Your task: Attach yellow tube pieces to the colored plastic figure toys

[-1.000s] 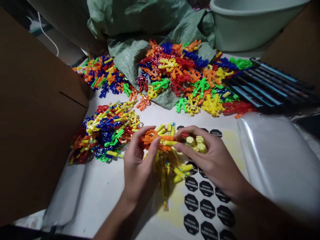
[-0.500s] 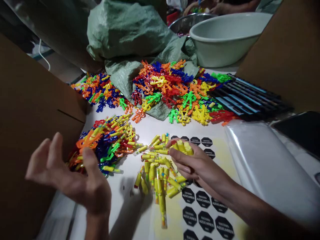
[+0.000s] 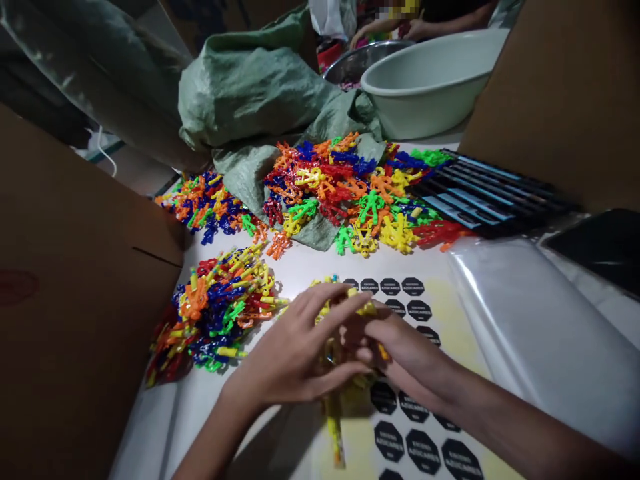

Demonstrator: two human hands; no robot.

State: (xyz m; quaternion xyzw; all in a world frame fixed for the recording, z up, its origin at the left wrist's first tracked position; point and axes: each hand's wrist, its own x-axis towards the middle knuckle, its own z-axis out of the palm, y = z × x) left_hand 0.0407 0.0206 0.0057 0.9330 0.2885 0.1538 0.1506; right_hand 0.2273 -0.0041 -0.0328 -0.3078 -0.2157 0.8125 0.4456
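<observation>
My left hand [image 3: 295, 353] lies over a small heap of yellow tubes [image 3: 334, 400] on the white table, its fingers stretched out and touching them. Beside it my right hand [image 3: 395, 350] is curled round several of the same yellow tubes [image 3: 367, 308]. To the left is a pile of assembled multicoloured toy pieces [image 3: 215, 310]. A bigger pile of coloured plastic figures [image 3: 350, 190] lies on a green woven sack [image 3: 260, 100] further back.
A brown cardboard box [image 3: 75, 280] stands at the left, another cardboard panel [image 3: 560, 93] at the right. A sheet of black octagon stickers [image 3: 425, 447], clear plastic bags [image 3: 530, 327], dark packets [image 3: 490, 193] and a pale basin [image 3: 430, 87] surround the hands. Another person's hands [image 3: 410, 27] show at the back.
My left hand came back from the left pile, where it had dropped an orange piece, and now rests on the yellow tubes. My right hand stayed closed on yellow tubes.
</observation>
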